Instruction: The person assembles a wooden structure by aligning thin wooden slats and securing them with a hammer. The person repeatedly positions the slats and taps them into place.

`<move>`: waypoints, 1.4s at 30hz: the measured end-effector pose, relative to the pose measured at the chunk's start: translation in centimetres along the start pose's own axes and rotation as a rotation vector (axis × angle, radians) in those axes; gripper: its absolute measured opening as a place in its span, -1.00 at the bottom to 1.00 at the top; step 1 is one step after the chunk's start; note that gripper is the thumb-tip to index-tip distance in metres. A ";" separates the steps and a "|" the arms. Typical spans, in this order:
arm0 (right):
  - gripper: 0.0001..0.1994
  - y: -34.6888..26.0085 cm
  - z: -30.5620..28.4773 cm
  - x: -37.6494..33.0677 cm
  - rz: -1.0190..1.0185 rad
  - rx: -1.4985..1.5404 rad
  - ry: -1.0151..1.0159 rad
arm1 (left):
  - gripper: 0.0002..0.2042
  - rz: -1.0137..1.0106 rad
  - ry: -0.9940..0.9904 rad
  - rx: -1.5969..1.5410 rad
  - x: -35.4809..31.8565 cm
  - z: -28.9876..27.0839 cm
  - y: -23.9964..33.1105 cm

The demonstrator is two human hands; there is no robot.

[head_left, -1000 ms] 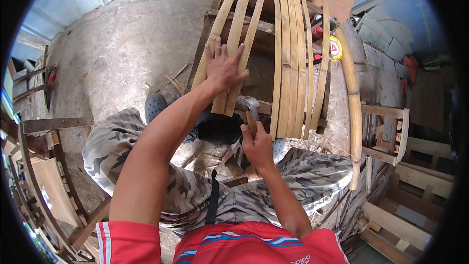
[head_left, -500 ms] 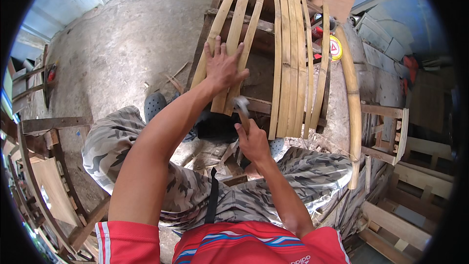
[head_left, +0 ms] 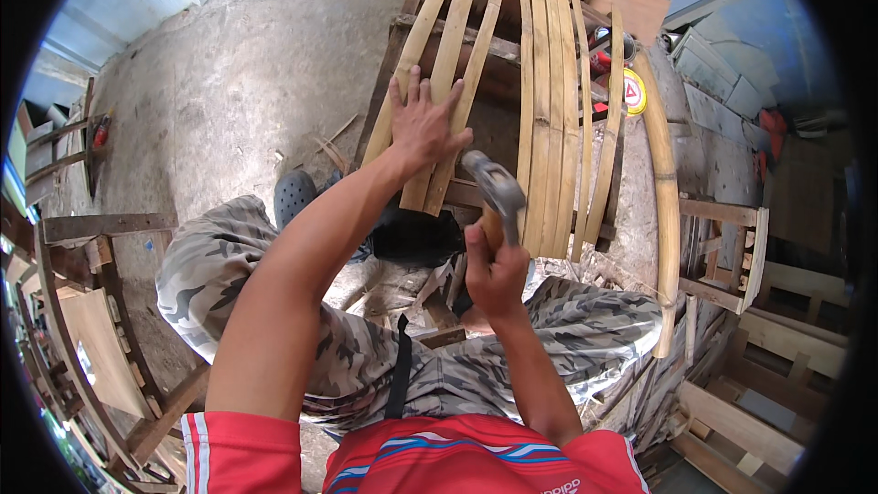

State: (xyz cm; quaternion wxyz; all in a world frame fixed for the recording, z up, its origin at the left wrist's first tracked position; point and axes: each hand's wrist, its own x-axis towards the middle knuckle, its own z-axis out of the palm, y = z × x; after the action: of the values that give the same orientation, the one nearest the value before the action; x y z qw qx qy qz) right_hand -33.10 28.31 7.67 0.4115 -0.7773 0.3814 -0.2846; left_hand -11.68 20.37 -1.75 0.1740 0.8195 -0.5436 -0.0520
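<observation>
Across a low wooden frame (head_left: 402,37) lie several split bamboo slats (head_left: 547,128), three at the left and the others grouped to the right. My left hand (head_left: 423,123) presses flat on the left slats (head_left: 450,59), fingers spread. My right hand (head_left: 497,274) grips the wooden handle of a claw hammer (head_left: 494,183), raised in front of the slats' near ends. The hammer's metal head is up beside the gap between the two slat groups. Its handle is mostly hidden by my fingers.
A round bamboo pole (head_left: 666,210) lies right of the frame, near a yellow-rimmed round lid (head_left: 633,91) and cans. Wooden frames (head_left: 722,252) stand at the right, more wooden furniture (head_left: 101,311) at the left. Scraps lie on the concrete floor (head_left: 210,101).
My right hand has lifted the hammer up from the near ends of the left slats, its head now larger and farther right. My left hand stays on the slats.
</observation>
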 end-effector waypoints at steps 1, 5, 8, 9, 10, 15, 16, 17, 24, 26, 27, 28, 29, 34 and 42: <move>-0.69 1.1 0.0 -0.7 -0.020 0.096 0.002 | -0.11 0.003 0.001 -0.005 0.1 -0.1 0.2; -0.63 5.3 1.9 -2.6 0.156 -0.005 -0.050 | -0.10 0.007 0.005 -0.008 0.3 -0.2 0.8; -0.60 4.6 2.2 -1.9 0.217 -0.099 -0.051 | -0.11 0.018 0.036 0.001 0.2 0.3 0.1; -0.60 4.4 1.8 -2.2 0.211 -0.097 -0.044 | -0.11 0.017 0.038 -0.001 0.2 0.3 0.2; -0.60 4.4 1.7 -2.4 0.204 -0.094 -0.036 | -0.12 0.016 0.039 -0.002 0.2 0.2 0.2; -0.69 4.4 2.1 -1.6 0.188 -0.132 -0.084 | -0.13 0.017 0.042 -0.013 0.2 0.1 0.4; -0.70 4.1 2.1 -1.1 0.196 -0.154 -0.101 | -0.13 0.021 0.041 -0.010 0.1 0.2 0.2; -0.71 3.7 1.8 -1.0 0.120 -0.117 -0.058 | -0.13 0.025 0.040 -0.006 0.2 0.3 0.0; -0.74 7.0 2.3 -3.0 -0.095 -0.050 0.018 | -0.13 0.013 0.012 -0.023 0.0 -0.6 0.6; -0.72 6.4 2.8 -2.4 0.229 -0.144 -0.058 | -0.13 0.011 -0.009 -0.025 0.2 -0.6 0.6; -0.66 5.6 2.5 -2.2 0.228 -0.135 -0.047 | -0.13 0.015 0.009 -0.019 0.1 -0.5 0.3; -0.66 5.0 2.3 -2.2 0.218 -0.129 -0.051 | -0.13 0.019 0.027 -0.013 0.0 -0.3 0.2; -0.66 4.6 2.1 -2.4 0.209 -0.122 -0.054 | -0.13 0.023 0.045 -0.006 0.0 -0.2 0.0; -0.68 5.7 2.6 -2.4 0.186 -0.097 -0.060 | -0.13 0.020 0.019 -0.018 0.1 -0.5 0.5; -0.72 6.5 2.3 -3.2 -0.143 0.061 0.070 | -0.13 0.010 0.026 -0.002 0.1 -0.3 0.6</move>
State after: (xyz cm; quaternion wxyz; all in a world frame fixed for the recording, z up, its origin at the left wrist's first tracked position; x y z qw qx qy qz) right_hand -35.41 29.49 0.55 0.4000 -0.7794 0.3302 -0.3515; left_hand -12.06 20.13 -1.25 0.1821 0.8171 -0.5455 -0.0411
